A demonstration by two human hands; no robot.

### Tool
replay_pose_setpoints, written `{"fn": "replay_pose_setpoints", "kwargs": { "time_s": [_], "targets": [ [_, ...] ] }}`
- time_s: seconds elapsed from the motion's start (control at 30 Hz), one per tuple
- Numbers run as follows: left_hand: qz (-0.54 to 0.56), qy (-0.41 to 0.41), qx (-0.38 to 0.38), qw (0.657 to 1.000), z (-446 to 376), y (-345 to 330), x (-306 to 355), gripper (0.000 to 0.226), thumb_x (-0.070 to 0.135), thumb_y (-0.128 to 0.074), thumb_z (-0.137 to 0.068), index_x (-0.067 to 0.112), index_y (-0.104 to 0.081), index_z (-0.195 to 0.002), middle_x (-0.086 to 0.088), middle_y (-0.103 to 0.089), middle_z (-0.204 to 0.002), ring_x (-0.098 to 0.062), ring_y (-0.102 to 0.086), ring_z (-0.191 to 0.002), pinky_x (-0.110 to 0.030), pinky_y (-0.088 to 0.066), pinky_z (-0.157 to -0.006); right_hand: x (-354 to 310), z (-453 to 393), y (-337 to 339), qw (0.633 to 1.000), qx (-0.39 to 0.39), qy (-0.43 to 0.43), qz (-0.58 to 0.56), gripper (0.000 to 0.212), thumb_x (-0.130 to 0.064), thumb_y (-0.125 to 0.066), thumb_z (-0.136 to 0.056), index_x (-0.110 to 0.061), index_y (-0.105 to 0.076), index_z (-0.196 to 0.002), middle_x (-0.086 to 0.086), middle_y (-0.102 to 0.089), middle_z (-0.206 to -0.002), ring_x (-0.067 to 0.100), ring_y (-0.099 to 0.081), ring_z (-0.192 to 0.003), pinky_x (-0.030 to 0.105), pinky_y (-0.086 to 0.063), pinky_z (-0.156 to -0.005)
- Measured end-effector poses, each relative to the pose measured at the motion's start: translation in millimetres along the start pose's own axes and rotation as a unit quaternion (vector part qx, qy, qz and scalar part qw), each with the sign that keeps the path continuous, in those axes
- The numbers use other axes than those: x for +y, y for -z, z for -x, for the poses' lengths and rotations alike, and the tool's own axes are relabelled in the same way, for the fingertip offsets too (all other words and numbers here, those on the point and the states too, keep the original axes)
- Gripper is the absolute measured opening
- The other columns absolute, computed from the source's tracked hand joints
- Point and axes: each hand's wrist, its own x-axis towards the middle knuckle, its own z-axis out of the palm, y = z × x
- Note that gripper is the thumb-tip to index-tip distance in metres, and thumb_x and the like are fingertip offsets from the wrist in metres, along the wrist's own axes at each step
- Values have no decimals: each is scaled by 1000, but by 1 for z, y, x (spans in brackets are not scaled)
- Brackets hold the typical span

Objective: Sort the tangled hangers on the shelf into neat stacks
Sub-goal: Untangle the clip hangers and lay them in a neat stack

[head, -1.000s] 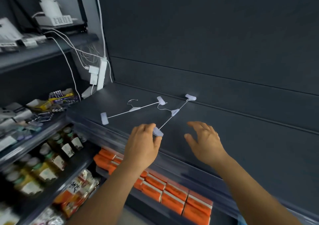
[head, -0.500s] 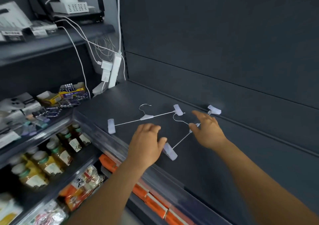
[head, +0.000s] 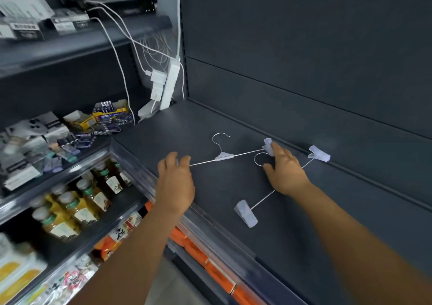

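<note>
So: dark shelf (head: 292, 223) runs diagonally across the view, dark back panel (head: 304, 47) behind it. Neighbouring rack on the left holds juice bottles (head: 77, 202), battery boxes (head: 112, 114) one level up, orange packs (head: 198, 251) below the shelf's front edge. White power strip (head: 170, 83) with cables stands in the shelf's back-left corner. Two wire clip hangers lie flat on the shelf, near each other. Left hanger (head: 224, 156): left hand (head: 175, 183) has fingers curled over its left end, clip hidden underneath. Right hand (head: 286, 169) rests on the middle of right hanger (head: 264, 199), fingertips curled at the left hanger's right clip; whether it actually pinches it, cannot tell. Right hanger's two clips sit free, front clip near the shelf edge, rear clip against the back panel.
</note>
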Motion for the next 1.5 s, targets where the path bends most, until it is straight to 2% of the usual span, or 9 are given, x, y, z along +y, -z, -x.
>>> {"fn": "replay_pose_setpoints", "kwargs": {
  "time_s": [0.3,0.53,0.7,0.87,1.0,1.1,1.2,1.33,1.5],
  "targets": [
    [21,-49,-34,998,-5,-1,7,37,13,-51,-94,11,-51,-132,-12,-56,-124,-31,-44,-115,-36,-41,-92,11,44,6,992,26,-120,36,43,-16,-44,-92,-6,-37,-134,17,-43,-130,33,-42,-120,39,-40,-95],
    [84,-101,-76,988,1,-5,37,44,13,-60,-89,8,-50,-132,-14,-58,-119,-31,-53,-113,-34,-43,-92,47,84,25,973,92,-195,83,43,-14,-48,-91,-6,-38,-132,19,-49,-122,36,-46,-113,37,-36,-93],
    [128,-136,-104,977,16,-10,67,26,6,-60,-86,5,-60,-113,-12,-62,-107,-29,-59,-100,-33,-46,-83,75,116,39,954,131,-257,82,34,-16,-45,-94,-3,-44,-125,21,-51,-118,35,-50,-109,35,-36,-92],
    [239,-132,-119,955,28,-18,94,23,5,-60,-86,12,-64,-107,1,-65,-91,-14,-61,-77,-20,-42,-72,92,152,57,936,228,-269,21,28,-15,-40,-97,-2,-52,-118,18,-53,-101,33,-48,-105,33,-41,-75],
    [293,-168,-71,938,41,-9,119,16,5,-60,-85,13,-66,-97,2,-66,-79,-6,-54,-61,-18,-39,-60,100,174,78,886,353,-276,-116,41,-48,-42,-94,-9,-56,-100,9,-60,-92,27,-58,-79,31,-45,-61],
    [336,-181,-70,922,54,-2,142,13,6,-59,-85,15,-65,-92,13,-57,-66,-1,-51,-59,-9,-36,-53,105,199,97,855,396,-285,-174,40,-51,-44,-93,-14,-56,-100,0,-60,-87,2,-60,-60,17,-47,-55],
    [371,-204,-92,901,71,-2,167,15,3,-59,-85,15,-64,-92,8,-60,-76,-1,-55,-62,-6,-40,-55,118,228,111,839,439,-295,-127,40,-50,-44,-94,-13,-58,-102,-1,-59,-87,15,-52,-74,26,-35,-61],
    [394,-248,-112,878,102,-10,204,29,-2,-61,-81,17,-61,-103,-4,-52,-111,-10,-62,-77,-23,-51,-75,151,272,122,814,480,-314,-90,38,-43,-43,-95,-9,-57,-90,4,-57,-78,22,-48,-74,30,-31,-61],
    [408,-251,-155,864,154,-29,254,20,9,-61,-84,22,-61,-99,-4,-63,-107,-11,-65,-81,-24,-49,-73,203,332,137,796,512,-318,-54,40,-37,-43,-96,-2,-54,-82,18,-56,-74,29,-45,-68,33,-30,-58]
  ]
}}
